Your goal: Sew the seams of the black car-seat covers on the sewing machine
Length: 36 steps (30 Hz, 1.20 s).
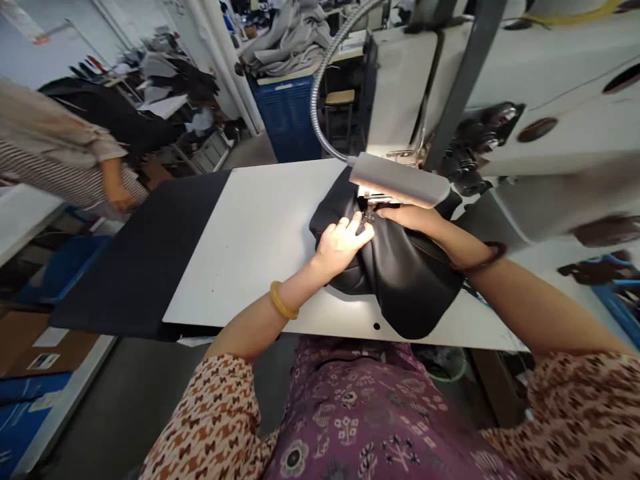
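Note:
A soft black leather piece (410, 287) lies bunched on the white sewing table (250, 253), its front edge near the table's edge. My left hand (343, 245) pinches a fold of it just in front of the metal presser foot (369, 199), with a small dark strip or zip-like part (367, 220) by the fingertips. My right hand (407, 217) lies on the leather beyond, its fingertips hidden under the flat grey lamp head (400, 179). The needle area is mostly hidden by the lamp.
The white industrial sewing machine (545, 113) fills the upper right, with a flexible lamp arm (323, 87) rising over it. A black panel (140, 260) lies at the table's left. A co-worker's striped sleeve (60, 180) is at far left. A blue crate (285, 113) stands behind.

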Available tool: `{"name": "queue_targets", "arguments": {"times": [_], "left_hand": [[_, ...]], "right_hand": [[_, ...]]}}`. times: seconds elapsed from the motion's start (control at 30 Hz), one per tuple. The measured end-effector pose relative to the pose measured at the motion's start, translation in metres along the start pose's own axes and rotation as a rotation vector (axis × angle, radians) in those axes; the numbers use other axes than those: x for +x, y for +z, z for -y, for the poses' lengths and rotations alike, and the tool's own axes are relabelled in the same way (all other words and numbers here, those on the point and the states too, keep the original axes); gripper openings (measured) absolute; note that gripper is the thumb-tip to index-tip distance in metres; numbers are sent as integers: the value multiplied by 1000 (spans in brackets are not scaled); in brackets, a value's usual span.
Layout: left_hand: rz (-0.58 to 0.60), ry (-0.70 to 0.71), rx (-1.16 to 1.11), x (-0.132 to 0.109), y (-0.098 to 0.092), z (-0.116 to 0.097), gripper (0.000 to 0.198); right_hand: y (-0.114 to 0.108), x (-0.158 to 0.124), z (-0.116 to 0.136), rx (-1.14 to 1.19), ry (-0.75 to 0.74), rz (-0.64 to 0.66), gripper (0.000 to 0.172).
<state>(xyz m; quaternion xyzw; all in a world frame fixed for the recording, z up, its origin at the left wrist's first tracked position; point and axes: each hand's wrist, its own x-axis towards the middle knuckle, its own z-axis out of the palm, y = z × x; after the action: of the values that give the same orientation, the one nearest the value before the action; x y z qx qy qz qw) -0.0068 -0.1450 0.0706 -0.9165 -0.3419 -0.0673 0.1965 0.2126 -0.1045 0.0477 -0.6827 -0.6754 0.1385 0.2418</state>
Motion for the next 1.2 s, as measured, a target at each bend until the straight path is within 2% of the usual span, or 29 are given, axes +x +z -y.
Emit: {"name": "queue_targets", "arguments": {"times": [0.1, 0.2, 0.33, 0.43, 0.5, 0.57, 0.63, 0.7, 0.73, 0.8, 0.87, 0.9, 0.93, 0.97, 1.03, 1.1, 1.2], "left_hand": [[13, 12, -2, 2, -1, 0, 41], [12, 2, -5, -1, -2, 0, 44], [-16, -18, -104, -12, -4, 3, 47], [-74, -50, -259, -14, -8, -1, 35], [-82, -60, -378, -6, -12, -11, 34], [-40, -43, -463, 10, -17, -26, 35], [30, -35, -489, 29, -22, -41, 33], [74, -75, -471, 47, -30, -52, 30], [98, -110, -461, 54, -34, -55, 32], [149, -176, -441, 66, -43, -58, 38], [211, -206, -429, 74, -51, -61, 40], [237, -205, -427, 77, -53, -62, 38], [255, -196, -426, 80, -55, -63, 36], [265, -182, -427, 81, -56, -65, 34], [266, -148, -428, 80, -55, -67, 28], [243, -127, -422, 73, -52, -66, 23], [211, -153, -396, 56, -48, -61, 25]], "right_hand": [[-10, -5, 15, 23, 86, 48, 58], [-23, -14, 36, -24, 81, 45, 57], [-32, -45, 59, -275, 82, 69, 38], [-19, -82, 65, -461, -70, 34, 40], [-5, -107, 64, -509, -173, -59, 45], [5, -128, 58, -493, -261, -155, 49], [3, -143, 43, -421, -389, -232, 47], [-8, -157, 15, -323, -466, -299, 37], [-14, -165, -5, -279, -395, -355, 31], [-22, -182, -54, -278, -132, -391, 29], [-17, -204, -107, -394, 131, -240, 33], [-10, -216, -132, -437, 202, -151, 33], [-1, -227, -153, -467, 283, -116, 33], [9, -238, -170, -482, 347, -137, 35], [25, -255, -192, -495, 333, -172, 37], [32, -260, -201, -497, 278, -169, 37], [22, -254, -202, -463, 263, -123, 31]]}}
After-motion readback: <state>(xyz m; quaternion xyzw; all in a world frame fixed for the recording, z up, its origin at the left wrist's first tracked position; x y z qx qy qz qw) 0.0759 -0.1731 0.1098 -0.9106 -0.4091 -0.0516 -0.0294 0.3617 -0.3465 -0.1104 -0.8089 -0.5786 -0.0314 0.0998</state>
